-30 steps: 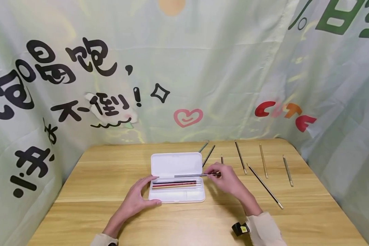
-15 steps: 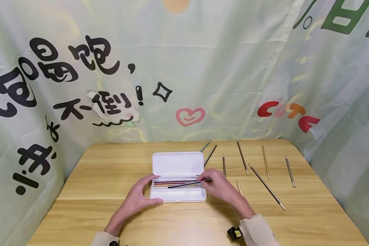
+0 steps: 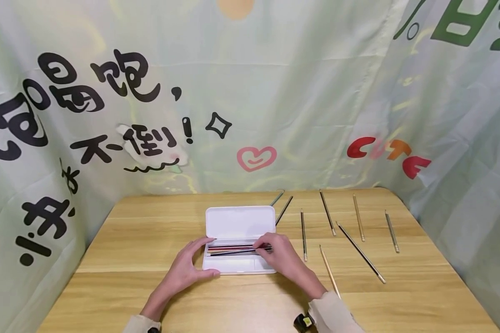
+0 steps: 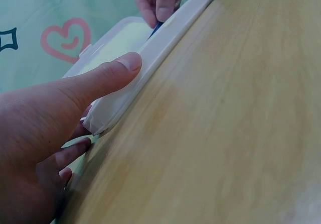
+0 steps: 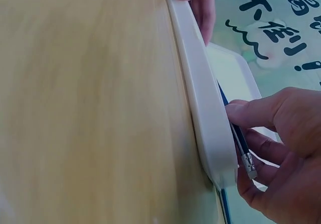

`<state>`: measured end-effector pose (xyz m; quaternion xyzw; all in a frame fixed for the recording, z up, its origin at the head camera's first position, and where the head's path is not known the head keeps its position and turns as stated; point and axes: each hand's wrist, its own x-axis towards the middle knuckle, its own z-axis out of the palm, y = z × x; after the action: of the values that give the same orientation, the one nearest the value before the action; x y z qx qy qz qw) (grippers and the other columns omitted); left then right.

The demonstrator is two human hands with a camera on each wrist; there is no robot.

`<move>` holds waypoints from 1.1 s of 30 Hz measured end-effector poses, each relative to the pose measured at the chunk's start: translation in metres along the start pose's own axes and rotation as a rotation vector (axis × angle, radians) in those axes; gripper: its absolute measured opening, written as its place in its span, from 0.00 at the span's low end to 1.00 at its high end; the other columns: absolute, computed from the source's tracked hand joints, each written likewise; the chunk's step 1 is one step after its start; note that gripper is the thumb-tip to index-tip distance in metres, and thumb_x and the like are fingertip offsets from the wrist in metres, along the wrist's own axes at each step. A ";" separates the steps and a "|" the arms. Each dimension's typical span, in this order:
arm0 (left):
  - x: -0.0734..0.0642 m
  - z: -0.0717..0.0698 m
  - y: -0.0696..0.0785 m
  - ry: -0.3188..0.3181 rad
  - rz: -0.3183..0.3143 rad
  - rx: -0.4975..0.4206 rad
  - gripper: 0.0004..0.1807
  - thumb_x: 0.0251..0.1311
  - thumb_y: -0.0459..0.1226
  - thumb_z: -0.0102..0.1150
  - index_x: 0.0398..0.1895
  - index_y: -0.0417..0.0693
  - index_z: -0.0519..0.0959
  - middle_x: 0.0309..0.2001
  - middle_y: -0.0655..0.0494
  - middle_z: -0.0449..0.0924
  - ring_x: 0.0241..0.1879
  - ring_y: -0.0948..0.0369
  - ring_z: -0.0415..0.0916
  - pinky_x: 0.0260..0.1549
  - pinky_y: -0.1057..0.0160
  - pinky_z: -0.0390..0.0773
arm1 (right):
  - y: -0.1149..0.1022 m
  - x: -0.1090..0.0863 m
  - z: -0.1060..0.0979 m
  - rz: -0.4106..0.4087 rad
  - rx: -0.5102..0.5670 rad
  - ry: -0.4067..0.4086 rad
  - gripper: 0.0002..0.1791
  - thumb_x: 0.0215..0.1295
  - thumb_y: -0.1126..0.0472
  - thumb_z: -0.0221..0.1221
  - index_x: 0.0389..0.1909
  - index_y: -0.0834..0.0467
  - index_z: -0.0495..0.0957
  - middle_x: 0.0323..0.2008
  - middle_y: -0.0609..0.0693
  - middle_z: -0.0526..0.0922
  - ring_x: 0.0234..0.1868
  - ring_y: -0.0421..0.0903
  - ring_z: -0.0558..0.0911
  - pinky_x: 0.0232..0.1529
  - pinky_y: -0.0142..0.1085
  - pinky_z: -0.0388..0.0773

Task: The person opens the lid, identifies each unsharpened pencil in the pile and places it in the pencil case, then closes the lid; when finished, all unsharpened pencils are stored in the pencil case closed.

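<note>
An open white pencil case [image 3: 237, 265] lies on the table, its lid [image 3: 239, 223] tipped back. My left hand [image 3: 186, 267] grips the left end, thumb on the near edge and forefinger by the hinge side. Over the case's long compartment, my right hand [image 3: 280, 253] pinches a dark blue pencil [image 3: 231, 253] near its eraser end. In the right wrist view this pencil [image 5: 239, 139] shows a metal ferrule and pale eraser, between thumb and fingers. Beneath it, several pencils, a red one [image 3: 233, 249] among them, lie side by side in the compartment.
Loose pencils are scattered right of the case: a dark one [image 3: 303, 236], a light wood one [image 3: 329, 269], a long black one [image 3: 360, 252], a grey one [image 3: 392, 232] and others further back. A printed curtain [image 3: 308, 106] hangs behind the wooden table [image 3: 150, 231].
My right hand has carried the dark blue pencil left and nearer, from beside the hinge down over the long compartment. The left hand stays on the case.
</note>
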<state>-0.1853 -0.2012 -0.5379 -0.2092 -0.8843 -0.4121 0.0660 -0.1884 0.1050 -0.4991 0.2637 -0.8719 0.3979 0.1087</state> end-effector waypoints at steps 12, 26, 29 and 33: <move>0.000 -0.001 0.000 -0.005 -0.008 0.004 0.48 0.38 0.60 0.83 0.67 0.61 0.76 0.67 0.54 0.76 0.63 0.49 0.72 0.61 0.37 0.69 | -0.002 0.001 0.006 0.079 -0.026 -0.030 0.08 0.60 0.74 0.69 0.33 0.58 0.88 0.34 0.48 0.87 0.37 0.42 0.84 0.41 0.35 0.83; 0.000 0.000 -0.002 -0.009 -0.011 -0.013 0.49 0.37 0.60 0.83 0.67 0.60 0.76 0.68 0.52 0.75 0.64 0.49 0.72 0.63 0.36 0.69 | 0.010 0.005 -0.031 0.172 0.067 0.046 0.08 0.61 0.73 0.68 0.40 0.60 0.87 0.36 0.48 0.86 0.37 0.44 0.82 0.36 0.34 0.81; 0.000 0.000 -0.001 -0.011 -0.018 -0.020 0.49 0.37 0.59 0.84 0.67 0.60 0.76 0.68 0.51 0.75 0.65 0.47 0.71 0.64 0.36 0.68 | 0.018 0.008 -0.039 0.190 0.074 0.090 0.09 0.62 0.73 0.68 0.42 0.61 0.86 0.37 0.50 0.86 0.38 0.46 0.83 0.35 0.32 0.81; 0.000 -0.003 -0.001 -0.027 -0.033 -0.039 0.50 0.36 0.58 0.84 0.67 0.59 0.76 0.68 0.51 0.74 0.67 0.46 0.70 0.65 0.36 0.67 | 0.030 0.013 -0.045 0.230 0.071 0.140 0.09 0.64 0.72 0.67 0.44 0.64 0.85 0.37 0.52 0.86 0.39 0.48 0.83 0.36 0.33 0.83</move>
<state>-0.1859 -0.2036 -0.5367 -0.2012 -0.8802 -0.4276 0.0429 -0.2167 0.1502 -0.4826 0.1373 -0.8722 0.4556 0.1136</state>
